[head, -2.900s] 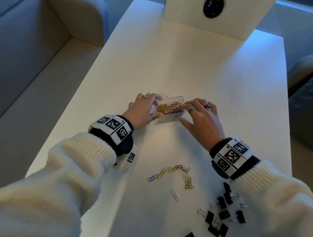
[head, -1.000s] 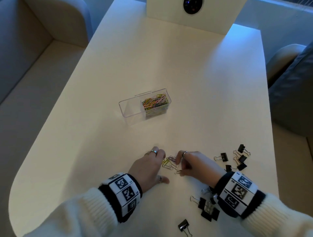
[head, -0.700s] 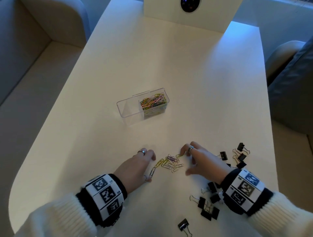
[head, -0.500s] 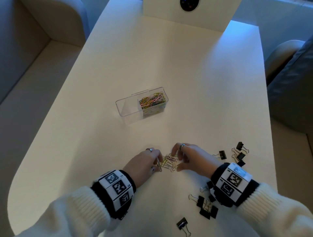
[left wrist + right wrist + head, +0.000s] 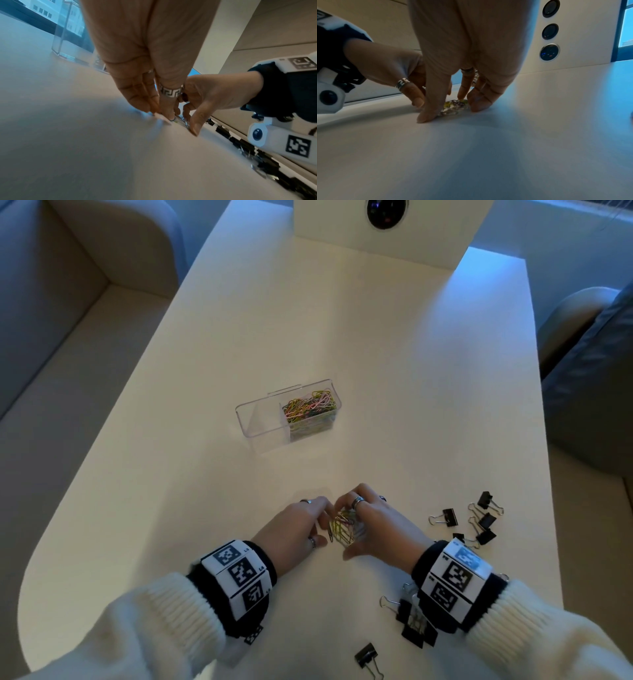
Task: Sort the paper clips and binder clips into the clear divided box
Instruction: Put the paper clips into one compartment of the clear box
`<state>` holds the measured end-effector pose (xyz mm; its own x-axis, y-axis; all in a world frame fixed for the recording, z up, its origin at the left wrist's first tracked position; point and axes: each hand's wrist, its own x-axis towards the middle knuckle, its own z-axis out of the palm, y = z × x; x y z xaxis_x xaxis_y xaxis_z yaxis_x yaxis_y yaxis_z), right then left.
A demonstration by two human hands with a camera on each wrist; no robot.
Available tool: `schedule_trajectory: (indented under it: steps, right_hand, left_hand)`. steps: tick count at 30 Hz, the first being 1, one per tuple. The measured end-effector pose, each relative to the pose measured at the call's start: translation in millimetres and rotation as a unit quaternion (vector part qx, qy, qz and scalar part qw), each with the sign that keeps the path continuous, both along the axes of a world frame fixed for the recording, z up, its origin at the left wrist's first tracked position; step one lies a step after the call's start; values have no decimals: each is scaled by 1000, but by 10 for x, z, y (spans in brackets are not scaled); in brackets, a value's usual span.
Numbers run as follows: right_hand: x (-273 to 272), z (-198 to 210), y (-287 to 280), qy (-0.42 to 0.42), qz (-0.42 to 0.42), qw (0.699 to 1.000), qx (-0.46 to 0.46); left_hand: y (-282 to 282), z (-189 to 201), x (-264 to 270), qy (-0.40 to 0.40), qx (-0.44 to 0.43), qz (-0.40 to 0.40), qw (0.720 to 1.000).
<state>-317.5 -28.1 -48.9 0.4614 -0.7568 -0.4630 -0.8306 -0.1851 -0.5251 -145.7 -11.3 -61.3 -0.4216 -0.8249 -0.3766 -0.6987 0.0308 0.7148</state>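
while both hands meet near the front of the desk, the items lie as follows.

loose clips: small coloured heap of paper clips, flat on the desk between the two hands; seen low in the right wrist view as a tangle of yellow, purple and clear wire.

left hand: on the left of the heap, fingers curled down with tips on the desk at the heap's edge, thumb beside them; rings on thumb and a finger. it closes on the clips from that side; whether any clip is lifted, cannot tell.

right hand: on the right of the heap, fingers curled over it, thumb tip on the desk on the near side, so that the heap sits between thumb and fingers. ring on one finger.

box: clear, two compartments, well apart from the hands toward the middle of the desk. right compartment filled with coloured paper clips; left compartment shows nothing inside.

binder clips: black, wire handles, scattered on the desk to the right of the right hand; a second cluster partly under the right wrist; a single one near the front edge.

wrists: both carry bands with black and white square markers, over cream knit sleeves.

panel: white, upright at the far end of the desk, with a round dark lens.
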Motion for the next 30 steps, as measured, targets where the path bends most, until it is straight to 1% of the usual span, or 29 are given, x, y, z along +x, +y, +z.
schedule_trajectory:
  steps: [3,6,8,11,14,17,20,24,26,28,30]
  right_hand:
    - [53,-6,38,10,6,1000,-9]
    - [117,-19,66,3,-3,1000,-19]
    - [139,-30,60,-6,-18,1000,-23]
    - [138,-45,30,-20,-42,999,-15]
    - [137,-53,6,-30,-47,998,-12]
    - [139,-39,-20,-25,-39,999,1]
    - [152,-30,-68,-13,-30,999,15]
    - [174,-12,-116,4,-11,1000,22]
    - [181,-3,-134,7,2,1000,23]
    - [182,8,-156,8,12,1000,24]
    - [173,23,-190,6,18,999,30]
  left_hand:
    - [-39,9,93,21,19,13,1000]
    - [-52,43,156,47,39,-4,998]
    - [-74,75,194,51,32,-14,998]
    - [-143,167,289,45,-13,5,999]
    - [-225,317,384,61,-71,39,995]
    - [-334,495,434,82,-132,61,986]
    - [-486,666,464,80,-206,78,972]
    - [-740,777,509,32,-298,101,949]
    - [-867,792,533,5,-318,119,940]
    - [-993,773,552,-43,-306,135,942]
    - [-1095,718,568,-123,-240,130,954]
